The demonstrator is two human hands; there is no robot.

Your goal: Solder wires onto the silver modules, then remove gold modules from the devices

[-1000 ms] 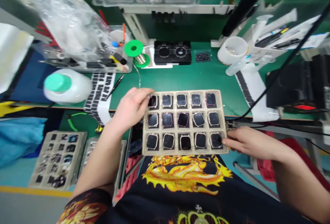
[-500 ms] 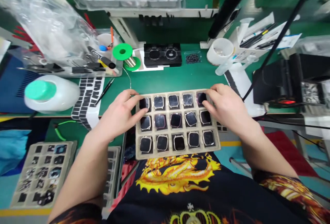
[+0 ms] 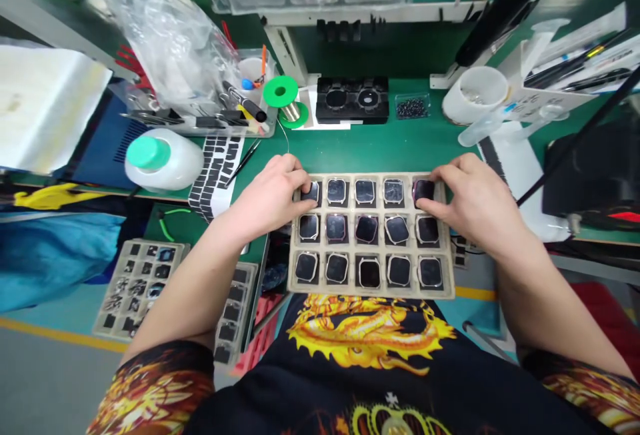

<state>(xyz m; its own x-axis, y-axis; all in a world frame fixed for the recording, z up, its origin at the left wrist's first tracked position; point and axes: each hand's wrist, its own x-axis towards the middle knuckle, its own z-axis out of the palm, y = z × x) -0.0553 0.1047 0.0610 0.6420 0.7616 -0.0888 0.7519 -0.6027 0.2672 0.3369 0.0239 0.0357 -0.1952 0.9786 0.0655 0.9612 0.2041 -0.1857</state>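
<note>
A beige compartment tray (image 3: 375, 215) is held between my two hands at the front edge of the bench. Three rows of its pockets hold square smartwatch cases (image 3: 367, 229) with dark screens. My left hand (image 3: 273, 195) grips the tray's far left corner, with thumb and fingers closed around the corner pocket. At the far right corner my right hand (image 3: 473, 198) grips likewise, thumb over the inner side of a purple-rimmed watch case (image 3: 423, 189). The near side of the tray overhangs the bench, close to the dark printed shirt.
Behind the tray lie a black holder (image 3: 353, 100), a solder spool (image 3: 281, 92) and a small box of screws (image 3: 412, 107). A white bottle (image 3: 167, 161) stands left. A white cup (image 3: 475, 93) sits right. More parts trays (image 3: 143, 281) rest lower left.
The camera view has turned left, so the bench items appear further right. Both hands keep their hold on the tray, which stays in front of the body.
</note>
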